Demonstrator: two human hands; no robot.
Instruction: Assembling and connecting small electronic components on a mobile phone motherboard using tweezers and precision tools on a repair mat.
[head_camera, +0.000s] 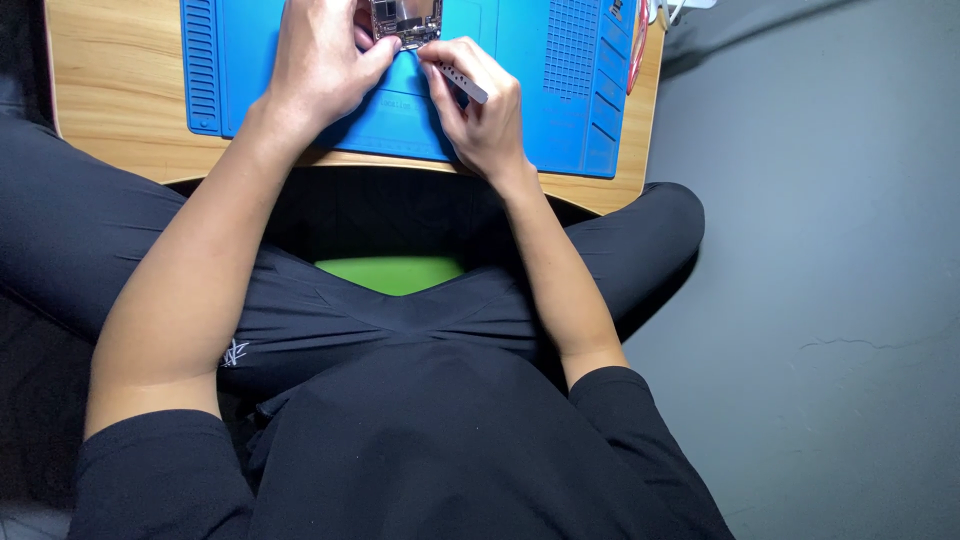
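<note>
Underneath everything, a wooden table (110, 90) carries a blue work mat (540, 90). On the mat near the top edge lies an opened device with its circuit board (405, 20) exposed. Left hand (325, 65) pins its lower edge with thumb and fingers, while right hand (480, 110), just beside, pinches a slim white tool (462, 83) close to the board.

A low table with a pale wooden top (110, 95) carries the work; its near edge is rounded at the right corner; a blue rubber repair mat (540, 80) with ribbed strips along its left side and a grid of small compartments on its right lies flat on the tabletop, covering most of it; bare wood shows along the left and near edges; an opened phone with exposed circuitry (405, 20) rests on the mat toward the far edge.
</note>
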